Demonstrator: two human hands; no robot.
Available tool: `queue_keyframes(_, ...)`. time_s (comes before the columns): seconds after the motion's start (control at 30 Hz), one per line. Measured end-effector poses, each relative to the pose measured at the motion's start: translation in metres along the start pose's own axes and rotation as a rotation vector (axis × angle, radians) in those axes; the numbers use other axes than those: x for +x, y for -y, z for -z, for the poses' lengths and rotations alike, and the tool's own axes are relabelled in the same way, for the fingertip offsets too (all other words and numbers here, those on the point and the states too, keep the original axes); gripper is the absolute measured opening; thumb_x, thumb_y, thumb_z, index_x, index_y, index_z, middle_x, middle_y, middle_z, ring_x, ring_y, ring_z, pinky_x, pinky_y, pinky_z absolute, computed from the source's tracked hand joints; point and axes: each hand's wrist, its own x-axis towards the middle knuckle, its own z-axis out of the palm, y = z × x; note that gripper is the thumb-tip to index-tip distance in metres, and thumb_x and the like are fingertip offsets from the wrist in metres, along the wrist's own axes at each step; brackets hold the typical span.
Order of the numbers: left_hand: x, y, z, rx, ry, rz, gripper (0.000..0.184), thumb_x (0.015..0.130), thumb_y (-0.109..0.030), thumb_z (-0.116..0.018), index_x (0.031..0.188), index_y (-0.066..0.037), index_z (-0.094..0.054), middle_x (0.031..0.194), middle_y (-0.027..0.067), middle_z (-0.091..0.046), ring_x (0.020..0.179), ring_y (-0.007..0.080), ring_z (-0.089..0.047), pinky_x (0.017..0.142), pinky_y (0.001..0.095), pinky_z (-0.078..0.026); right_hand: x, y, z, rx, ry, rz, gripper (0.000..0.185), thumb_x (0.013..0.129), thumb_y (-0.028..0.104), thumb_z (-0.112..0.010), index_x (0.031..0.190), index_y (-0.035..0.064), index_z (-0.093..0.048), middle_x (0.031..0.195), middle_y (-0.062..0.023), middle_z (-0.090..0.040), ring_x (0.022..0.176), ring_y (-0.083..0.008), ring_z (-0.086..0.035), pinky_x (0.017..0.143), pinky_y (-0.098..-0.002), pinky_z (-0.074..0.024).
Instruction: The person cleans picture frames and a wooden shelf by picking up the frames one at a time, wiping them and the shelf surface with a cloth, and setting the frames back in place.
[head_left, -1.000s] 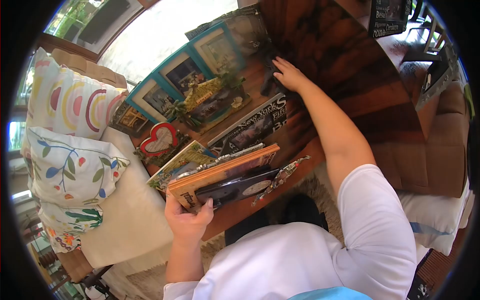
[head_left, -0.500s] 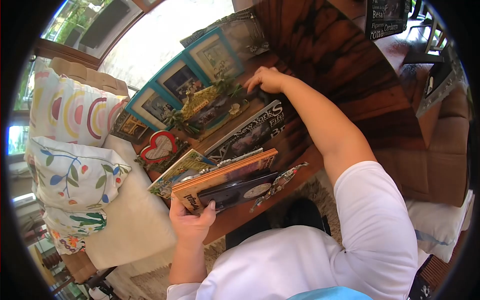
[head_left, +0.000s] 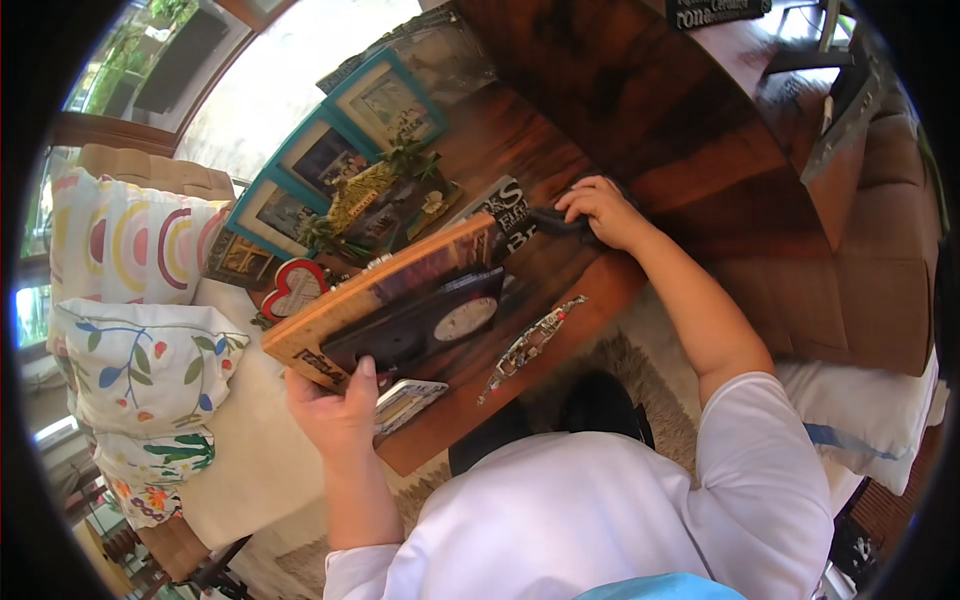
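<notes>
In the head view, the left hand grips a wooden frame and a dark frame together near one lower corner, thumb across the dark one, both tilted above the table; the right hand is closed over a bunched dark cloth on the wood, just beside a lettered frame. Good work here probably wants the cloth spread under the whole palm, even pressure, and the held pair kept clear of the narrow ornate frame, since a one-corner grip could let them slip; as for contents, the turquoise frame carries three pictures side by side, the red heart frame a pale insert, the dark frame a pale oval, while the small frame beside the left wrist is too slanted to read
</notes>
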Motion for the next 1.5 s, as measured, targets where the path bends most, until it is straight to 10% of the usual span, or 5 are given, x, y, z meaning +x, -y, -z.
queue_keyframes(0.5,0.016,-0.021,-0.052,0.085,0.101,-0.044,0.048,0.069,0.005,-0.067,0.114,0.003,-0.051,0.105,0.0090,-0.059,0.095,0.0162,-0.058,0.087,0.0286,-0.045,-0.128,0.029,0.046,0.338,0.297,-0.188,0.020,0.062,-0.010,-0.047,0.068,0.0072,-0.056,0.088,-0.0001,-0.065,0.098,-0.0252,-0.049,0.090,-0.0353,-0.0384)
queue_keyframes(0.83,0.083,-0.043,-0.143,0.416,0.319,-0.476,0.034,0.065,-0.012,-0.071,0.094,0.002,-0.059,0.091,0.0092,-0.057,0.085,0.0211,-0.057,0.077,0.0283,-0.045,-0.101,0.055,-0.009,-0.145,-0.213,-0.123,0.028,0.067,0.002,-0.053,0.090,0.0151,-0.061,0.117,0.0026,-0.053,0.115,-0.0251,-0.043,0.096,-0.0436,-0.0318)
queue_keyframes(0.93,0.096,-0.045,-0.160,0.562,0.397,-0.603,0.032,0.070,-0.013,-0.069,0.097,0.000,-0.060,0.087,0.0039,-0.056,0.079,0.0115,-0.056,0.072,0.0252,-0.045,-0.137,0.053,-0.009,-0.101,-0.150,-0.061,0.023,0.067,0.000,-0.051,0.084,0.0138,-0.060,0.112,0.0030,-0.055,0.112,-0.0254,-0.044,0.096,-0.0441,-0.0313)
queue_keyframes(1.27,0.087,-0.014,-0.209,0.870,0.706,-0.648,0.039,0.067,-0.021,-0.069,0.101,-0.004,-0.060,0.103,0.0088,-0.056,0.092,0.0283,-0.058,0.079,0.0366,-0.048,-0.134,0.057,0.019,0.447,-0.492,-0.325,0.001,0.076,0.003,-0.058,0.076,0.0042,-0.057,0.083,-0.0048,-0.062,0.082,-0.0202,-0.054,0.077,-0.0290,-0.0432)
queue_keyframes(1.5,0.071,0.017,-0.238,0.959,0.836,-0.609,0.046,0.065,-0.023,-0.069,0.107,-0.008,-0.061,0.107,0.0101,-0.055,0.094,0.0305,-0.059,0.079,0.0385,-0.049,-0.096,0.076,0.019,0.467,-0.575,-0.542,0.048,0.076,0.024,-0.071,0.117,0.0086,-0.051,0.078,-0.0070,-0.059,0.070,-0.0150,-0.053,0.063,-0.0274,-0.0445)
